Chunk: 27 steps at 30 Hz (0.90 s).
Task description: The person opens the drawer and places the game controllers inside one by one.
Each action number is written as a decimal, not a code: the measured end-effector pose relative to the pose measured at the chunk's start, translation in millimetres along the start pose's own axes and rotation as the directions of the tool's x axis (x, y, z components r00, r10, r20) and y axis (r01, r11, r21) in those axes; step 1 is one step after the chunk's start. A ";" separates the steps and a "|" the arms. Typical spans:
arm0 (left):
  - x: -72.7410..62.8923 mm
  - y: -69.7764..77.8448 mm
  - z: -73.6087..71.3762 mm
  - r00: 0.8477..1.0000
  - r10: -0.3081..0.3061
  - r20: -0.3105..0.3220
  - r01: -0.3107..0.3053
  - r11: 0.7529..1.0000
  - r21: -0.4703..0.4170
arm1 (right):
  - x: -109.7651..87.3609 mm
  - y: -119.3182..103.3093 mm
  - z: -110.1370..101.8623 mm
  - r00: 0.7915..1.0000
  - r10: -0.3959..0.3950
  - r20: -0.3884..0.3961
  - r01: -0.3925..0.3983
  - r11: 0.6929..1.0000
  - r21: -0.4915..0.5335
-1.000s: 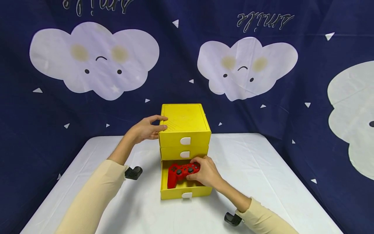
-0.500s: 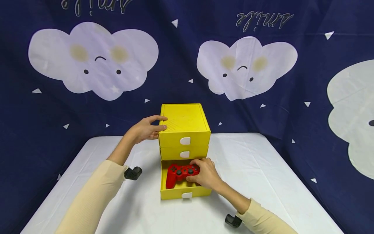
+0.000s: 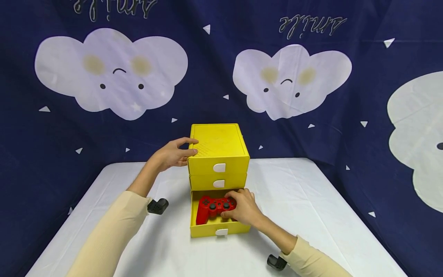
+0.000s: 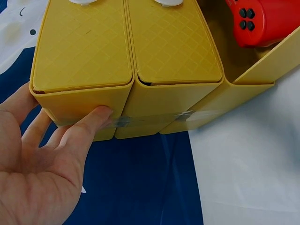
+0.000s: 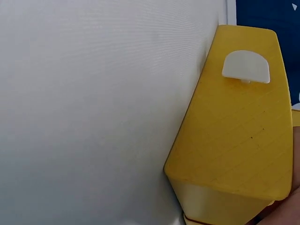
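A yellow three-tier drawer box (image 3: 218, 140) stands on the white table, with its bottom drawer (image 3: 207, 231) pulled out. In that drawer lies a red game controller (image 3: 204, 215). My right hand (image 3: 243, 207) reaches in from the right and grips the controller's right end between thumb and fingers, covering that handle. My left hand (image 3: 173, 154) rests on the box's upper left edge, fingers fairly straight, some on top and some against the side. The left wrist view shows a fingertip (image 4: 104, 111) pressing the side wall. In the right wrist view, the drawer front (image 5: 234, 136) hides most of the right hand.
White tabs (image 3: 219, 167) mark the drawer fronts, and the upper two drawers are pushed in. White cloth covers the table (image 3: 294, 200) around the box. Behind it hangs a dark blue curtain (image 3: 207, 77) with cloud prints. Black camera mounts (image 3: 158, 206) sit at both wrists.
The controller has shifted very slightly left within the drawer, the right hand still gripping it. My left hand and the box have stayed where they were.
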State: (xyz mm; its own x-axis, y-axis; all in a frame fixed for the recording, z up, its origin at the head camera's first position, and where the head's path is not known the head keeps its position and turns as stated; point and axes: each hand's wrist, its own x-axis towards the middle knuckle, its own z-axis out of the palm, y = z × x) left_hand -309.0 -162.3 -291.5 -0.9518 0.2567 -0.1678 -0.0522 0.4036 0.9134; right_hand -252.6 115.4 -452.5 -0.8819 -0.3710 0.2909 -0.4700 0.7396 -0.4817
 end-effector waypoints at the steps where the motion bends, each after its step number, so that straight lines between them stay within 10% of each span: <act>1: 0.0 -0.2 0.0 1.000 0.002 0.000 -0.002 1.000 0.002 | -0.2 -0.4 0.0 1.000 0.003 -0.002 -0.003 1.000 0.004; 14: 0.6 -0.8 -0.9 1.000 0.020 0.014 -0.020 1.000 0.009 | -10.2 -5.8 -22.1 0.995 0.100 0.018 -0.101 0.989 0.107; 27: 0.8 -1.5 -0.9 1.000 0.010 0.011 -0.010 1.000 0.009 | -30.4 -9.2 -51.7 0.955 0.204 0.214 -0.222 0.973 0.061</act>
State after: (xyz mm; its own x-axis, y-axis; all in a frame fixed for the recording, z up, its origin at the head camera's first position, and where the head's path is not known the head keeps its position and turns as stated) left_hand -310.0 -163.5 -292.6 -0.9490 0.2701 -0.1625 -0.0396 0.4091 0.9116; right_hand -219.6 149.0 -414.2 -0.9461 -0.3238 0.0026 -0.2643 0.7677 -0.5838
